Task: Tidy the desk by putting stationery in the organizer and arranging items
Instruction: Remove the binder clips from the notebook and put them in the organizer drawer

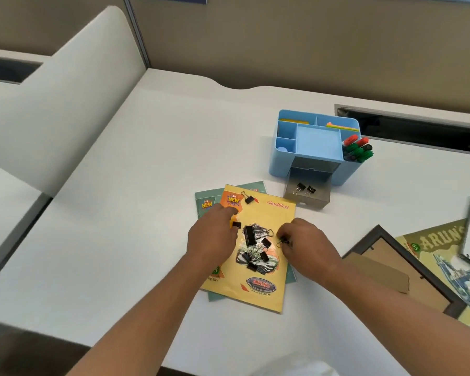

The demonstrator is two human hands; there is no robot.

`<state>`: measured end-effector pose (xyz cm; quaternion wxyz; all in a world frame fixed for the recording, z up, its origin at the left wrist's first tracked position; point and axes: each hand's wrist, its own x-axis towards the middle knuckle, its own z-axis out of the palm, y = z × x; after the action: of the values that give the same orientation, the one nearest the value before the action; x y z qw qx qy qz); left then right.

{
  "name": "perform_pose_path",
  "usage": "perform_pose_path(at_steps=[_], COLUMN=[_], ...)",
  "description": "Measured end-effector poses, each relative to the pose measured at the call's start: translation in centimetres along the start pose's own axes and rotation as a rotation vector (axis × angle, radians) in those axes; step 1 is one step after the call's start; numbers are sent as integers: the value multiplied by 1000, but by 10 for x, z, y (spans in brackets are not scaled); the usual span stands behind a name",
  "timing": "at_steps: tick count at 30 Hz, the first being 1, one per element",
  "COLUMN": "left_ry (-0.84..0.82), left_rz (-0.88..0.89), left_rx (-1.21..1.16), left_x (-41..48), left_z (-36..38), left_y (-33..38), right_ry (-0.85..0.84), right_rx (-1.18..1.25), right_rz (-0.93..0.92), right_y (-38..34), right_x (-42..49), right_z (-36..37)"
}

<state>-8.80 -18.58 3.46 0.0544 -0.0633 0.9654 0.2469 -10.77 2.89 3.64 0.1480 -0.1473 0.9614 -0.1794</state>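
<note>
Both hands [212, 234] partly cover binder clips [253, 240]; green notebook [205, 198] mostly hidden.

Both hands [212, 234] [304, 242] low, seemingly pinching.

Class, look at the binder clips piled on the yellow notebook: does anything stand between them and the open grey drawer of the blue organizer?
Nothing visible does. Between the binder clips and the open drawer lie only yellow notebook cover, one stray clip and bare desk.

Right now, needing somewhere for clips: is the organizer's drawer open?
Open: the grey drawer is pulled out of the blue organizer, two binder clips inside.
</note>
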Motion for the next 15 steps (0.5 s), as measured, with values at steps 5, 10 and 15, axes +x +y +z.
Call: perform_pose_path(at_steps=[5, 10, 15], left_ry=[-111, -65, 16], left_rz=[59, 4, -7], left_rx=[184, 56, -33], left_x=[9, 9, 16], left_z=[2, 2, -2], left_y=[-2, -7, -7], right_ry=[12, 58, 97], right_rx=[63, 135, 206], right_rz=[25, 53, 97], right_y=[4, 14, 23], right_x=[-10, -16, -24], right_z=[-6, -17, -24])
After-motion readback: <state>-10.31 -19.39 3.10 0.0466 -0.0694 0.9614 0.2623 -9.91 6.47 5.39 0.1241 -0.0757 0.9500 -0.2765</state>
